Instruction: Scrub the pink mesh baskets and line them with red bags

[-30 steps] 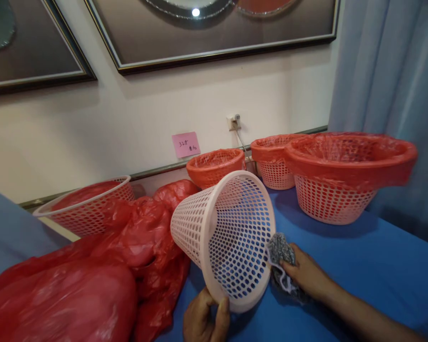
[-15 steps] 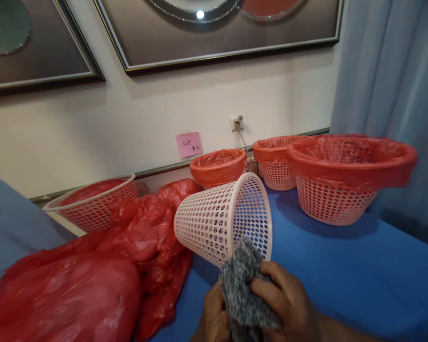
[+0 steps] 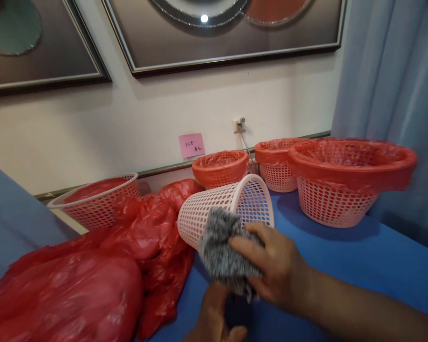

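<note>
A rumpled grey cloth is gripped by my right hand, with the thumb and fingers closed on it. The cloth overlaps the near side of a pale pink perforated basket, which lies on its side with its mouth toward the right. My left hand is low in the picture, just under the cloth. Its thumb and index finger are apart, with a dark patch between them; I see nothing held. The cloth's lower end hangs close to the left fingers; whether they touch is unclear.
Red plastic bags heap at the left, beside a white-rimmed basket. Along the wall are a small red-lined basket, another lined one and a large lined basket. A blue surface lies underneath; a curtain hangs right.
My right hand has raised the cloth up and left, across the lying basket's side. My left hand has come away from the cloth and sits lower, with its fingers apart.
</note>
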Demonstrator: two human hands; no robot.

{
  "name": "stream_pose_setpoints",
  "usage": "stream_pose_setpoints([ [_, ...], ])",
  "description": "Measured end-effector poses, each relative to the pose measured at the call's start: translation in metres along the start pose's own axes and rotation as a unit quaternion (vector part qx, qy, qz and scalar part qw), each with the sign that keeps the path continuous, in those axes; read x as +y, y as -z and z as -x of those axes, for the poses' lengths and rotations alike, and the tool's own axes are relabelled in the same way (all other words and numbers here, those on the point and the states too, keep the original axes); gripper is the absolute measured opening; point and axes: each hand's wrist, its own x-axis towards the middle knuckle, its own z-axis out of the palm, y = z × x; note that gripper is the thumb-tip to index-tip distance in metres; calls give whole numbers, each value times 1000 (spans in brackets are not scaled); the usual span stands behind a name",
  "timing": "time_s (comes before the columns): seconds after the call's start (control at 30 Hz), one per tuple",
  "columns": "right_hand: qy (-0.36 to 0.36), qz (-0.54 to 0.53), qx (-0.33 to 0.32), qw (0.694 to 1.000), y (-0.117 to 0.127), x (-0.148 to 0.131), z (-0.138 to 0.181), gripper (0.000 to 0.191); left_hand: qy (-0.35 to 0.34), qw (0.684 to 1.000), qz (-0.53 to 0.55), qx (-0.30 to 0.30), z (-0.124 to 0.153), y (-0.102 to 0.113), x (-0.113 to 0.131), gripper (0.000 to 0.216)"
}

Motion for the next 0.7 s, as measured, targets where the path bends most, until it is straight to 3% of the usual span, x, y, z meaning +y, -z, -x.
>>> stream_pose_setpoints([
  [0.1, -78, -6, 54, 995, 5, 35, -40, 47, -46, 998, 37, -10, -7, -9, -20, 47],
  [0.23, -211, 24, 83, 974, -5, 100, -65, 41, -34, 999, 15, 19, 2, -17, -27, 26],
  [0.3, -317, 61, 34, 946, -13, 130, -56, 41, -27, 999, -5, 27, 6, -19, -27, 13],
  [0.4, -445, 115, -99, 883, -24, 154, -17, 39, -30, 999, -21, 17, 6, -21, -27, 7],
  [0.57, -438, 135, -218, 862, -40, 134, 63, 28, -65, 998, -17, 21, 1, -23, -24, 6],
  [0.7, -377, 129, -296, 868, -41, 93, 90, 28, -57, 998, -10, 27, 0, -24, -24, 6],
])
